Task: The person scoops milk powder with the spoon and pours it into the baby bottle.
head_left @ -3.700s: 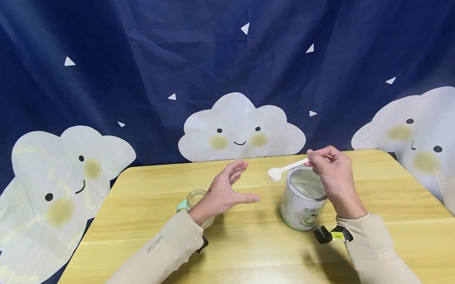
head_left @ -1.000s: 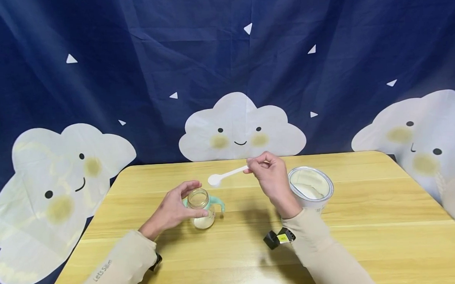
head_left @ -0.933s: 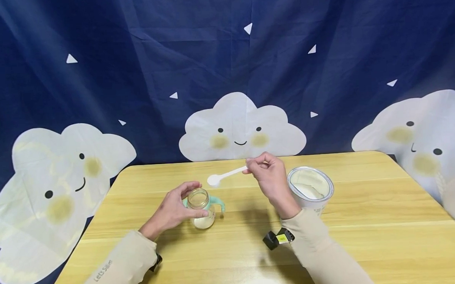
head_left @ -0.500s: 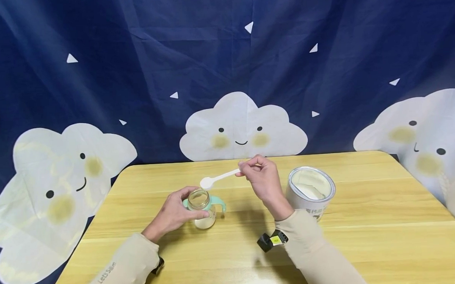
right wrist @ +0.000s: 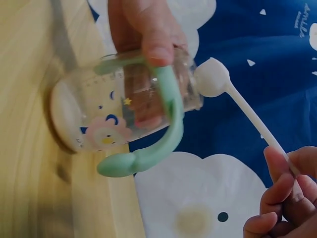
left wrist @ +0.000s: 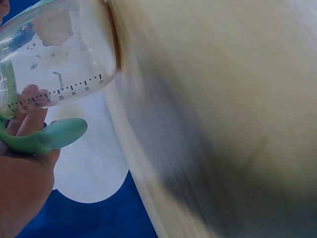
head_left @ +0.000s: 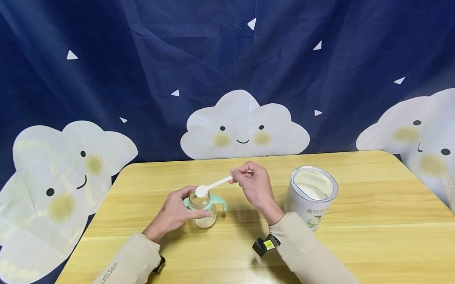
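A clear baby bottle (head_left: 207, 220) with green handles stands uncapped on the table, whitish content at its bottom. My left hand (head_left: 173, 212) grips it near the neck, thumb in front and fingers behind. In my right hand (head_left: 254, 189) the thumb and fingers pinch the end of a white measuring scoop (head_left: 219, 183). The scoop's bowl is over the bottle's mouth; the right wrist view shows the bowl (right wrist: 213, 77) right at the rim. To the right stands an open milk powder can (head_left: 306, 210), with pale powder visible inside.
The wooden table (head_left: 380, 245) reaches back to a dark blue curtain (head_left: 192, 42) with cloud faces. The can stands just beyond my right forearm. A small black device (head_left: 266, 244) sits on the right wrist.
My left hand has gone from reaching in the air to holding the bottle. The right hand has carried the scoop leftward from the can, then lowered it to the bottle's mouth.
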Demonstrator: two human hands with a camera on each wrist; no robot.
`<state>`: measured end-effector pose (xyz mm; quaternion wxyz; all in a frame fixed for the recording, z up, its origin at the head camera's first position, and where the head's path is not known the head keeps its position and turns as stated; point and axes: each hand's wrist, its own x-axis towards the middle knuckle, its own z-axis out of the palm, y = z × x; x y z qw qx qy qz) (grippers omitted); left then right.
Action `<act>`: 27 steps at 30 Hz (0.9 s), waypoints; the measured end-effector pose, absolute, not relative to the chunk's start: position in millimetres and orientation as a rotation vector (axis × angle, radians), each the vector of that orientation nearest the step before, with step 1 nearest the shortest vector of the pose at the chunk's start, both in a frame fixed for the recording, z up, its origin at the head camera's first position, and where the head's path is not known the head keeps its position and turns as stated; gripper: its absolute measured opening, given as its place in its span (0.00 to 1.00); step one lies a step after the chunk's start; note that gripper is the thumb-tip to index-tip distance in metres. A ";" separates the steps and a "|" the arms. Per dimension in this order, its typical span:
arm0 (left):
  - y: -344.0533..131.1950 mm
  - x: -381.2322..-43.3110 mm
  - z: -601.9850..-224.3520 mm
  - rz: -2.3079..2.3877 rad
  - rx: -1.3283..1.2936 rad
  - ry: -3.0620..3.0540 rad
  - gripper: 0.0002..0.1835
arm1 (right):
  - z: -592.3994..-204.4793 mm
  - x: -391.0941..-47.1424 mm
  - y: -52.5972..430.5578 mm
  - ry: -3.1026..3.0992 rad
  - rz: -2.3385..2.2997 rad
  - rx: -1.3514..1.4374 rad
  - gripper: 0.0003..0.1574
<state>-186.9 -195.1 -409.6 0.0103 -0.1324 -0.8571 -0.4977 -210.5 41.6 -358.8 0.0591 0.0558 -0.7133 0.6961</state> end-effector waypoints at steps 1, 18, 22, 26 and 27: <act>-194.9 -187.1 -409.4 -1.558 -0.414 -2.675 0.34 | -359.3 -209.9 41.3 -2.179 2.087 0.179 0.05; -195.3 -186.9 -409.7 -1.585 -0.422 -2.643 0.36 | -365.2 -199.7 44.1 -2.413 1.774 0.364 0.10; -194.7 -187.3 -410.3 -1.592 -0.417 -2.643 0.36 | -365.5 -198.8 46.1 -2.424 1.719 0.406 0.10; -194.0 -186.9 -410.1 -1.583 -0.412 -2.646 0.36 | -364.7 -197.8 48.0 -2.407 1.713 0.454 0.09; -193.8 -186.8 -409.9 -1.580 -0.411 -2.648 0.36 | -364.5 -197.5 48.4 -2.395 1.726 0.469 0.09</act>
